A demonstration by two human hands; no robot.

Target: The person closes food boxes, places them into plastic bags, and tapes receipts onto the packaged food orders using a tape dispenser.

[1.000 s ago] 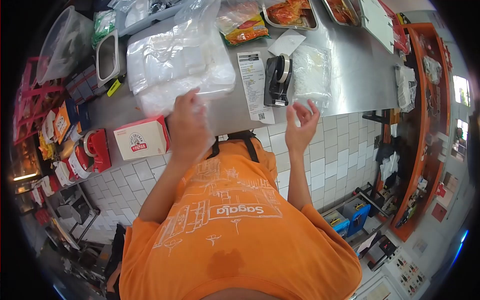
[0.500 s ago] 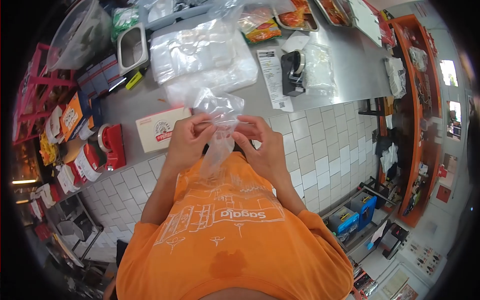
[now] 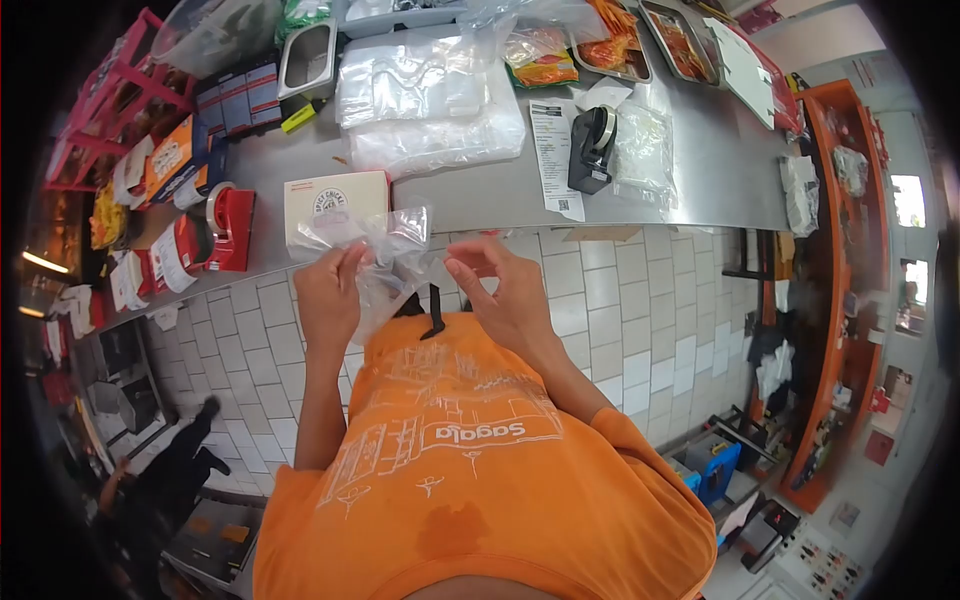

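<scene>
A small clear plastic bag hangs from my left hand, its top edge pinched between thumb and fingers. Just right of the bag is my right hand, thumb and fingers curled with a gap between them. Behind the bag, a white and red box sits at the table's front edge. Stacked clear plastic bags lie farther back. To their right are a printed receipt, a black tape dispenser and a clear packet with white contents.
The metal table spans the view. On its left stand a red tape dispenser, a metal container and a pink basket. Food trays are at the back. A person in dark clothes is at lower left.
My hands came together at the plastic bag, then moved apart. The bag is now in my left hand, over the box's front. A person in dark clothes has come into view at lower left.
</scene>
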